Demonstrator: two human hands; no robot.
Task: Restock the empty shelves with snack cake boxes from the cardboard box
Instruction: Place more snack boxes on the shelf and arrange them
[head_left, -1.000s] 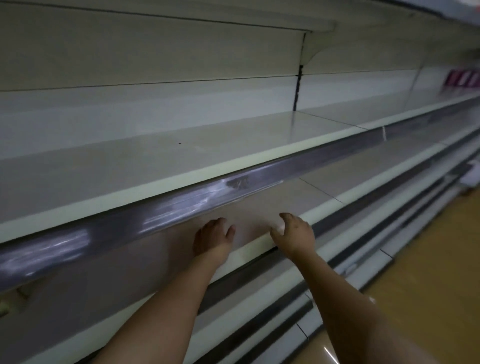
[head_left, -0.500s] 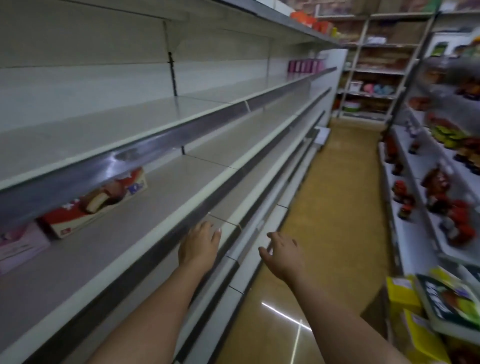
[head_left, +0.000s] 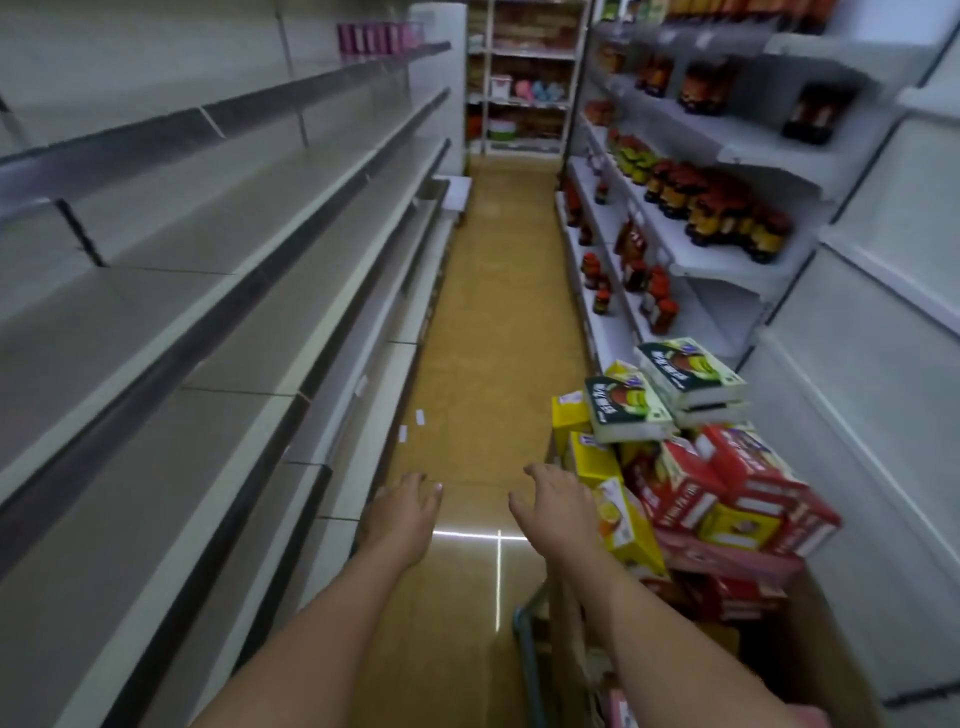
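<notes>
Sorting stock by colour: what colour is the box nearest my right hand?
Yellow box, beside the right hand; head view.

cardboard box (head_left: 810, 639) mostly cropped, labels blurred

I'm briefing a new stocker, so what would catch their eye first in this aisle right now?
First, the jumbled heap of snack cake boxes, red, yellow and green, piled low on the right. Next, the long empty shelves running down the whole left side. Both hands, the left hand and the right hand, are open over the floor, holding nothing.
</notes>
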